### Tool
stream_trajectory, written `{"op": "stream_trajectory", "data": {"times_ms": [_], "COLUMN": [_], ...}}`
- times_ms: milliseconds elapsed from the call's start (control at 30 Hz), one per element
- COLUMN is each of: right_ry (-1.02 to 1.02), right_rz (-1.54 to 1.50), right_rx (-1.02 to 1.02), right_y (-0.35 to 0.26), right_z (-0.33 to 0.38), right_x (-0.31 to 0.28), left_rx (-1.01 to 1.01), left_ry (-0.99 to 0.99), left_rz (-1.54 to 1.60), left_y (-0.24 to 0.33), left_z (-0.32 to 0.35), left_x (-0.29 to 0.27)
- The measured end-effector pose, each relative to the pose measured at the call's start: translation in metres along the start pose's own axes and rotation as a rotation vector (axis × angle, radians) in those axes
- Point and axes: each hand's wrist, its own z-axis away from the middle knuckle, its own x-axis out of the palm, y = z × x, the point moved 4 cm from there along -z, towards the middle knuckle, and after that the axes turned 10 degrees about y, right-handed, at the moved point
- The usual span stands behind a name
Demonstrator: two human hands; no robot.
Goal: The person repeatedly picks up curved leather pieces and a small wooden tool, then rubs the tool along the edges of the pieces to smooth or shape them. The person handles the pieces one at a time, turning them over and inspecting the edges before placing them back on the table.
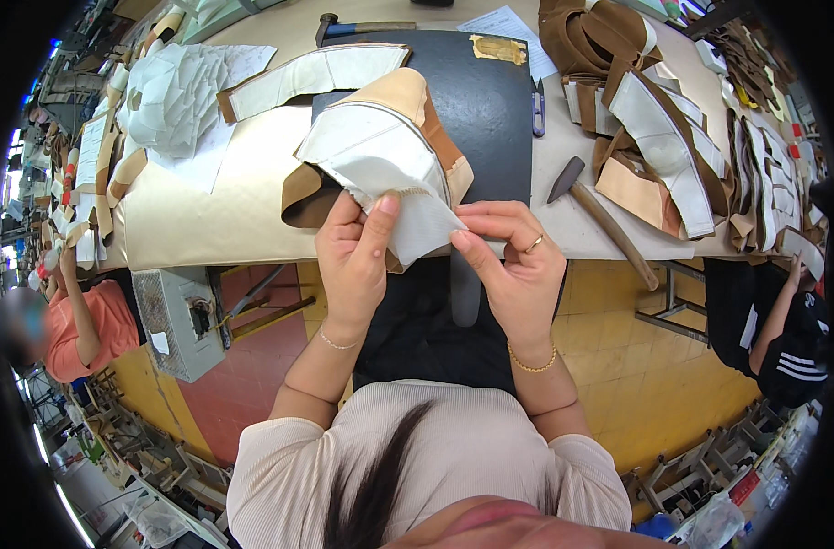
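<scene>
Between both hands, over the table's near edge, is a leather piece with a white lining (371, 142), tan and brown along its sides, perhaps a shoe or boot upper. My left hand (355, 256) grips its lower edge, with the thumb pressed on the lining. A ribbed white fabric flap (422, 224) hangs from a stitched line there. My right hand (519, 261) pinches the flap's right corner between thumb and fingers. Behind the piece lies a black mat (495, 119). A curved white-lined strip (316, 75) rests partly on it.
A wooden-handled hammer (611, 220) overhangs the table edge at right. Thread snips (539, 108) lie beside the mat; another hammer (367, 28) is at the back. Stacked white sheets (175, 96) sit left, brown lined pieces (659, 146) right. Other people work at both sides.
</scene>
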Motion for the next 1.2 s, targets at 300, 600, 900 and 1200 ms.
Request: {"op": "stream_trajectory", "data": {"times_ms": [300,600,900,1200], "right_ry": [0.000,-0.029,-0.042,0.008], "right_rz": [0.009,-0.228,-0.167,0.067], "right_rx": [0.017,0.195,0.062,-0.085], "right_y": [0.002,0.011,0.002,0.007], "right_z": [-0.003,0.001,-0.003,0.000], "right_x": [-0.002,-0.011,0.002,-0.001], "left_rx": [0.057,0.058,0.021,0.056], "left_ry": [0.006,0.030,-0.033,-0.003], "left_rz": [-0.090,-0.097,-0.066,-0.172], "left_y": [0.003,0.007,0.001,0.007], "left_z": [0.004,-0.006,-0.003,-0.001], "left_x": [-0.001,-0.002,-0.005,0.001]}}
